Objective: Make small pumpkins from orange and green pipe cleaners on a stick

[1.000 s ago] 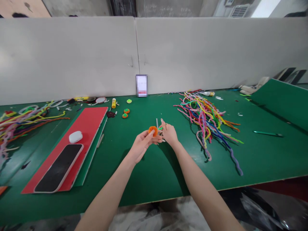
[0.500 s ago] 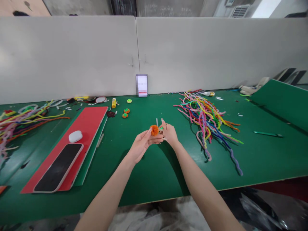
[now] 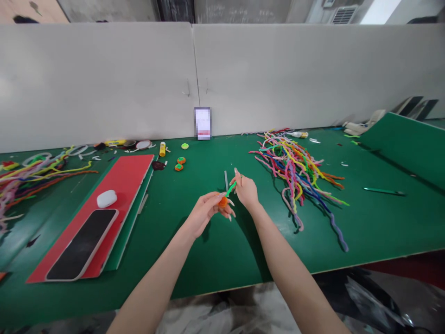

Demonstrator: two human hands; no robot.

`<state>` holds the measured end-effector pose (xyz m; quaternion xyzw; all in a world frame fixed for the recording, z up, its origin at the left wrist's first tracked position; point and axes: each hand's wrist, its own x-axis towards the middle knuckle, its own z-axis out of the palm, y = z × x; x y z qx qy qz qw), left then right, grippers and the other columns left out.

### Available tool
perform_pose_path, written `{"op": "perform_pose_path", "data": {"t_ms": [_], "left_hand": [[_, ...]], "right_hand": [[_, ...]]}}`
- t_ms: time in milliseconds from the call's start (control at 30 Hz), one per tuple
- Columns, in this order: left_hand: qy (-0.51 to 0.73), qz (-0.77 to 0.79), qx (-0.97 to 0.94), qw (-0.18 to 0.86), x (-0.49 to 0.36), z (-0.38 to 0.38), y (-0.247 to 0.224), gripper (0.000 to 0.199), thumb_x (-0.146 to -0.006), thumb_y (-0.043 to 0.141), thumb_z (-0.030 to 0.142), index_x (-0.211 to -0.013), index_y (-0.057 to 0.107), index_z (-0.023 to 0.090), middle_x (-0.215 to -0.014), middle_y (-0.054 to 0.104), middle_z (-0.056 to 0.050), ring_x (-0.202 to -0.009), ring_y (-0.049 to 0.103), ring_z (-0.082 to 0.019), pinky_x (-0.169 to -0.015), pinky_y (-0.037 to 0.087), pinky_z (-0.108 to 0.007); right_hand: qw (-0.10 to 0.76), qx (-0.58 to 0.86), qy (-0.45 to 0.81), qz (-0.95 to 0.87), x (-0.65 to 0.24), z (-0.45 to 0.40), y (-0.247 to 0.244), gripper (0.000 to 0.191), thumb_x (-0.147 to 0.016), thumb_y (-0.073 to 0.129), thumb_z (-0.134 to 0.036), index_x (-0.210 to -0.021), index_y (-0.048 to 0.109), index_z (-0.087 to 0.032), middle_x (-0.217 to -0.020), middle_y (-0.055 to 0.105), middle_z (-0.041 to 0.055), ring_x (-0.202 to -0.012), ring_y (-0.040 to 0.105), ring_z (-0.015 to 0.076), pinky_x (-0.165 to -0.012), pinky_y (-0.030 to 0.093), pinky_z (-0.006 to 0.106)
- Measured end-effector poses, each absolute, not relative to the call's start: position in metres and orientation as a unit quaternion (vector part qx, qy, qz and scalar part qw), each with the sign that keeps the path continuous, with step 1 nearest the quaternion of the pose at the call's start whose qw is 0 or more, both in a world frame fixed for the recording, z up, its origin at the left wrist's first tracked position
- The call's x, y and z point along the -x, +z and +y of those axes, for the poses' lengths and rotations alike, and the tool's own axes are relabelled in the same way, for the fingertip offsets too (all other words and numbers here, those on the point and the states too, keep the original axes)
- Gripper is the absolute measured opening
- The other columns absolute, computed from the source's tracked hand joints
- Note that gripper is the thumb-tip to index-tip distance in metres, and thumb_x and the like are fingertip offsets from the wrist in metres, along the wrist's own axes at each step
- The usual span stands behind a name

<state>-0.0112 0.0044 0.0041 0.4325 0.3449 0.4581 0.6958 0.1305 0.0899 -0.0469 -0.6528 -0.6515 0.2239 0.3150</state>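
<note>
Between the thumb and fingers of my left hand (image 3: 202, 212) is a small orange fuzzy coil (image 3: 223, 202), partly hidden by the fingers. A short green pipe cleaner (image 3: 230, 189) runs from the coil to my right hand (image 3: 247, 192), which pinches its upper end. Whether the green piece is fixed to the coil I cannot tell. Just beyond my hands lies a thin greyish strip (image 3: 225, 180). Farther off to the left sit two small orange pieces with green tops (image 3: 179, 167) and a pale green one (image 3: 185, 146).
A pile of coloured pipe cleaners (image 3: 295, 171) spreads on the right, with a green pen-like tool (image 3: 384, 191) beyond it. To the left, a phone (image 3: 82, 243) and white case (image 3: 106, 199) rest on a red board (image 3: 135, 174). A yellow glue stick (image 3: 162, 149) stands farther back.
My left hand has tilted and lowered the orange coil slightly. My right hand has drawn back a little to the right, and more of the green pipe cleaner shows between them.
</note>
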Motion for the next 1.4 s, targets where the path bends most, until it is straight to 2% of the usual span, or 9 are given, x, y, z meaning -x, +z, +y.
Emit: {"op": "perform_pose_path", "data": {"t_ms": [300, 500, 600, 733, 833, 933, 1000, 1200, 1400], "left_hand": [[0.453, 0.346, -0.431, 0.700, 0.009, 0.002, 0.002, 0.032, -0.084, 0.043, 0.040, -0.078, 0.056, 0.010, -0.061, 0.063, -0.006, -0.057, 0.059, -0.013, -0.056, 0.044, -0.024], [0.473, 0.342, -0.428, 0.690, 0.017, 0.003, 0.003, 0.034, -0.085, 0.040, 0.040, -0.068, 0.052, 0.013, -0.056, 0.056, -0.001, -0.050, 0.053, -0.010, -0.052, 0.042, -0.024], [0.485, 0.356, -0.439, 0.668, 0.021, 0.008, 0.002, 0.014, -0.080, 0.052, 0.027, -0.085, 0.053, 0.014, -0.068, 0.057, -0.001, -0.059, 0.055, -0.010, -0.058, 0.043, -0.023], [0.482, 0.410, -0.475, 0.612, 0.025, 0.018, -0.008, 0.059, -0.070, 0.062, 0.019, -0.123, 0.035, 0.024, -0.083, 0.058, -0.002, -0.071, 0.057, -0.013, -0.064, 0.047, -0.027], [0.462, 0.417, -0.504, 0.600, 0.027, 0.023, -0.017, 0.053, -0.071, 0.061, 0.021, -0.121, 0.042, 0.020, -0.094, 0.059, -0.006, -0.078, 0.059, -0.015, -0.069, 0.049, -0.031], [0.468, 0.409, -0.510, 0.595, 0.026, 0.025, -0.021, 0.038, -0.078, 0.054, 0.027, -0.114, 0.048, 0.018, -0.104, 0.060, -0.008, -0.094, 0.058, -0.019, -0.083, 0.046, -0.035], [0.492, 0.416, -0.514, 0.566, 0.024, 0.024, -0.021, 0.032, -0.083, 0.046, 0.031, -0.112, 0.050, 0.019, -0.107, 0.060, -0.008, -0.103, 0.054, -0.019, -0.092, 0.040, -0.037], [0.470, 0.518, -0.633, 0.333, 0.022, 0.025, -0.027, 0.036, -0.090, 0.026, 0.034, -0.112, 0.052, 0.022, -0.126, 0.047, -0.005, -0.123, 0.034, -0.018, -0.104, 0.023, -0.038], [0.396, 0.563, -0.687, 0.233, 0.029, 0.027, -0.035, 0.042, -0.088, 0.033, 0.034, -0.129, 0.033, 0.027, -0.132, 0.039, -0.005, -0.126, 0.027, -0.020, -0.103, 0.023, -0.042]], "right_hand": [[0.310, 0.661, 0.188, -0.657, -0.131, 0.088, -0.044, 0.053, -0.091, 0.019, -0.041, -0.063, 0.059, -0.019, -0.053, 0.061, 0.0027, -0.053, 0.058, 0.0144, -0.055, 0.037, 0.023], [0.446, 0.585, 0.280, -0.616, -0.129, 0.083, -0.040, 0.054, -0.088, 0.021, -0.049, -0.069, 0.061, -0.018, -0.048, 0.056, 0.0006, -0.044, 0.054, 0.0109, -0.050, 0.039, 0.021], [0.555, 0.530, 0.357, -0.533, -0.130, 0.080, -0.030, 0.058, -0.086, 0.020, -0.054, -0.075, 0.062, -0.015, -0.046, 0.051, -0.0008, -0.038, 0.050, 0.0095, -0.042, 0.038, 0.020], [0.601, 0.433, 0.469, -0.481, -0.133, 0.077, -0.015, 0.059, -0.084, 0.023, -0.057, -0.070, 0.061, -0.015, -0.043, 0.047, -0.0019, -0.034, 0.044, 0.0083, -0.038, 0.036, 0.021], [0.607, 0.388, 0.534, -0.443, -0.132, 0.077, -0.011, 0.056, -0.083, 0.025, -0.058, -0.064, 0.057, -0.017, -0.040, 0.044, -0.0024, -0.035, 0.042, 0.0084, -0.038, 0.034, 0.021], [0.574, 0.404, 0.583, -0.410, -0.128, 0.077, -0.016, 0.052, -0.081, 0.032, -0.058, -0.055, 0.050, -0.017, -0.037, 0.041, -0.0036, -0.031, 0.038, 0.0069, -0.035, 0.029, 0.020], [0.495, 0.422, 0.633, -0.419, -0.122, 0.076, -0.021, 0.053, -0.081, 0.033, -0.059, -0.052, 0.048, -0.017, -0.034, 0.040, -0.0042, -0.029, 0.036, 0.0060, -0.033, 0.026, 0.019], [0.242, 0.366, 0.767, -0.469, -0.100, 0.058, -0.022, 0.064, -0.079, 0.016, -0.068, -0.065, 0.051, -0.016, -0.049, 0.055, 0.0016, -0.039, 0.052, 0.0096, -0.034, 0.031, 0.018], [0.286, 0.344, 0.761, -0.471, -0.093, 0.052, -0.029, 0.037, -0.084, 0.037, -0.051, -0.074, 0.048, -0.017, -0.050, 0.053, -0.0025, -0.042, 0.053, 0.0083, -0.036, 0.037, 0.017]]}}
